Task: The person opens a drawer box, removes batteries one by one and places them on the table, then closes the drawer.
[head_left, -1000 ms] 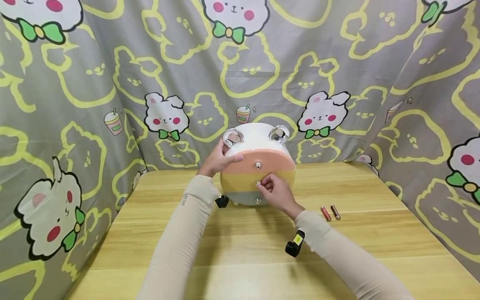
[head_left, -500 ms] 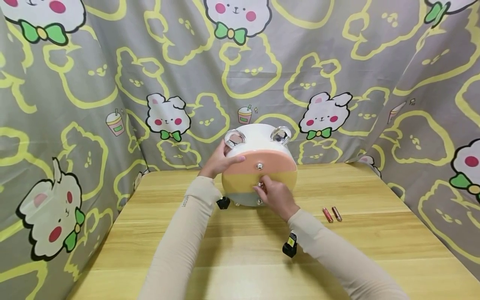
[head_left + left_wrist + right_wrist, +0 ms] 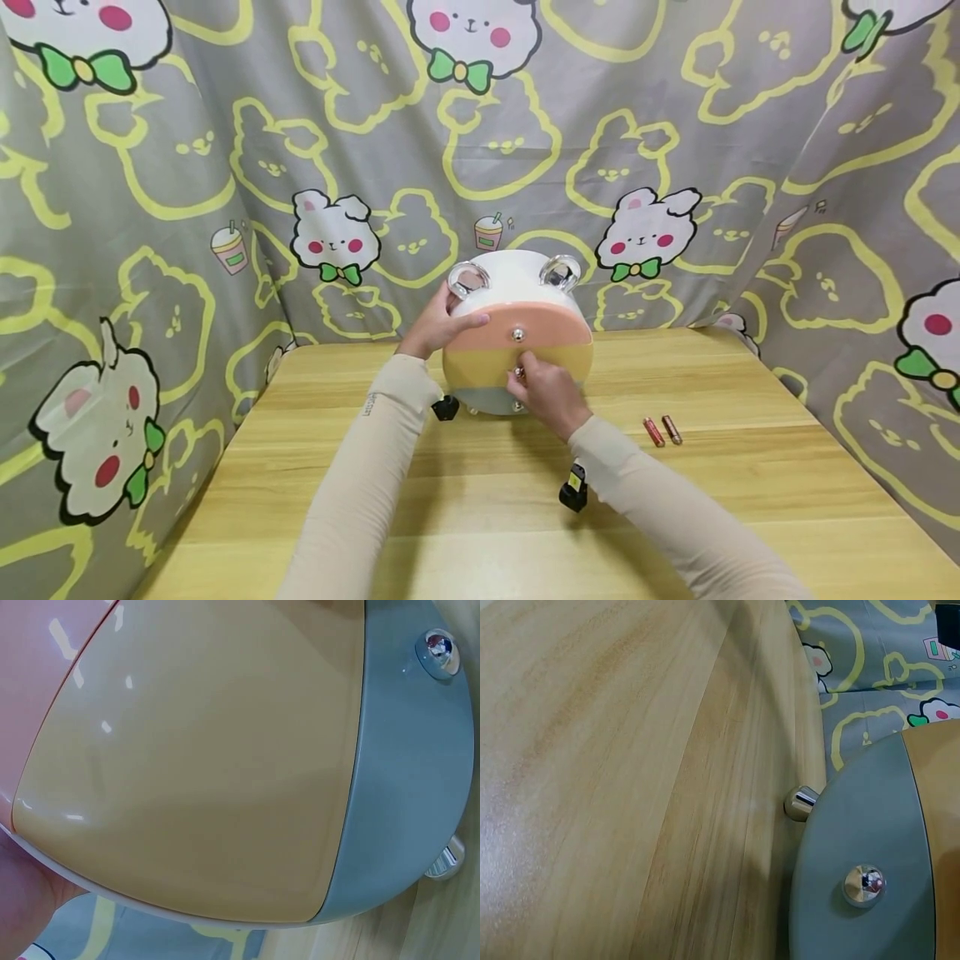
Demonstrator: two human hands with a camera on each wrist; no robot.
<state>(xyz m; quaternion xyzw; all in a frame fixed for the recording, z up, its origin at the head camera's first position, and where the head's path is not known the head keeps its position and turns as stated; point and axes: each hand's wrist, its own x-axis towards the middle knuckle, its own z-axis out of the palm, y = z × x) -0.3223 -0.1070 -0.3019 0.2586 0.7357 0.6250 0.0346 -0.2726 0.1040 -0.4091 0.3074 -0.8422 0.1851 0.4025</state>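
A rounded box with drawers [image 3: 517, 279] stands on the table, with a white shell and two silver ear-shaped loops on top. Its front has a pink drawer [image 3: 555, 325], a yellow drawer [image 3: 210, 750] and a grey-blue drawer [image 3: 862, 817], each with a silver knob. My left hand [image 3: 438, 325] holds the box's upper left side, thumb across the pink front and the other fingers mostly hidden behind. With thumb and curled fingers, my right hand [image 3: 551, 392] pinches the middle knob [image 3: 519, 372] on the yellow drawer. All three drawer fronts look flush.
Two small red batteries [image 3: 653, 432] lie on the wooden table [image 3: 480, 533], right of the box. A grey patterned curtain [image 3: 525, 125] hangs behind and at both sides. Silver feet [image 3: 801, 802] hold the box up. Black wrist cameras [image 3: 573, 492] hang under the sleeves.
My right hand's fingers have curled further round the middle knob, and its wrist has shifted slightly left. My left hand and the box have stayed put.
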